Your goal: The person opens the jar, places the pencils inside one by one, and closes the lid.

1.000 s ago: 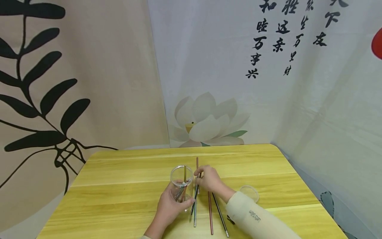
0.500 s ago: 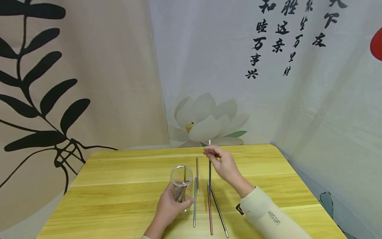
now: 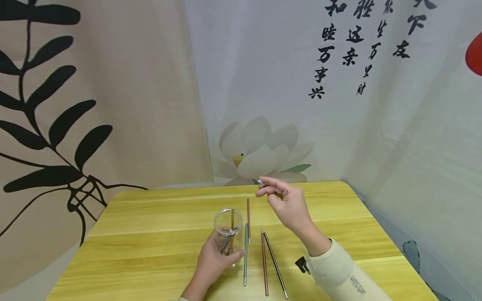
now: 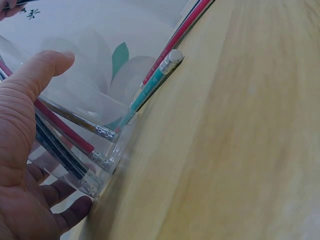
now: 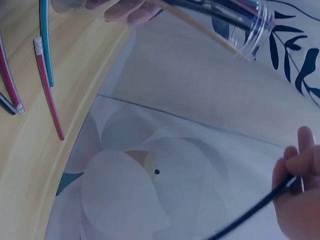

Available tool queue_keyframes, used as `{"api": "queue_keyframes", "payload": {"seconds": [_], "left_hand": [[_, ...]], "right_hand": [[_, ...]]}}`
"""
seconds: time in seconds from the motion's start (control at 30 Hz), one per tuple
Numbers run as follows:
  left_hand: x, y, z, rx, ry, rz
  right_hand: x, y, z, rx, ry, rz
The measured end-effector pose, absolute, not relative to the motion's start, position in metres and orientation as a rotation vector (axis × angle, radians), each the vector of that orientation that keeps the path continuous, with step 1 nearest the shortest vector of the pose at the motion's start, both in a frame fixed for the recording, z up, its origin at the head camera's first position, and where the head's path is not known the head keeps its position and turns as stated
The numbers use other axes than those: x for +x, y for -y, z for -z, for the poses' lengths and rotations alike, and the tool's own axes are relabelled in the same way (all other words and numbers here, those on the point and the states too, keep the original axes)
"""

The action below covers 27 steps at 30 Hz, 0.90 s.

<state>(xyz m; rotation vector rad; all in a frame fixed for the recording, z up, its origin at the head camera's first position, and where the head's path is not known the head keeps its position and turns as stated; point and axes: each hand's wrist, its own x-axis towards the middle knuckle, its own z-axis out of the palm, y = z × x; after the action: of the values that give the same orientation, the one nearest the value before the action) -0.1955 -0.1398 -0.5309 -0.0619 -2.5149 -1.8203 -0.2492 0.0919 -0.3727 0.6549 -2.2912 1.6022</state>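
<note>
My left hand (image 3: 214, 259) grips a clear cup (image 3: 228, 228) standing on the wooden table. Inside the cup lean several pencils; their metal ferrules and eraser ends, among them a red pencil (image 4: 70, 132), show near its base in the left wrist view. Raised above the table, my right hand (image 3: 288, 205) pinches a dark pencil (image 5: 255, 206) between thumb and fingers. That pencil's whitish end (image 3: 260, 182) pokes out past the fingertips in the head view. Right of the cup lie a teal pencil (image 3: 245, 259) and a red pencil (image 3: 248, 217).
Another red pencil (image 3: 265, 267) and a black pencil (image 3: 276, 267) lie nearer the front of the wooden table (image 3: 150, 234), their far ends close together. A small black piece (image 3: 302, 264) sits by the right sleeve. A printed cloth (image 3: 263, 83) hangs behind the table.
My right hand has lifted the dark pencil from beside the cup, up and to the right. Upright half a second ago, the pencil is now tilted. The left hand and cup have stayed put.
</note>
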Motion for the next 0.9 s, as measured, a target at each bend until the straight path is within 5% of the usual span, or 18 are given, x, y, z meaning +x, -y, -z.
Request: {"api": "queue_keyframes", "payload": {"seconds": [0.9], "left_hand": [[-0.195, 0.138, 0.531, -0.066, 2.52, 1.802]], "right_hand": [[-0.227, -0.072, 0.363, 1.154, 1.56, -1.157]]}}
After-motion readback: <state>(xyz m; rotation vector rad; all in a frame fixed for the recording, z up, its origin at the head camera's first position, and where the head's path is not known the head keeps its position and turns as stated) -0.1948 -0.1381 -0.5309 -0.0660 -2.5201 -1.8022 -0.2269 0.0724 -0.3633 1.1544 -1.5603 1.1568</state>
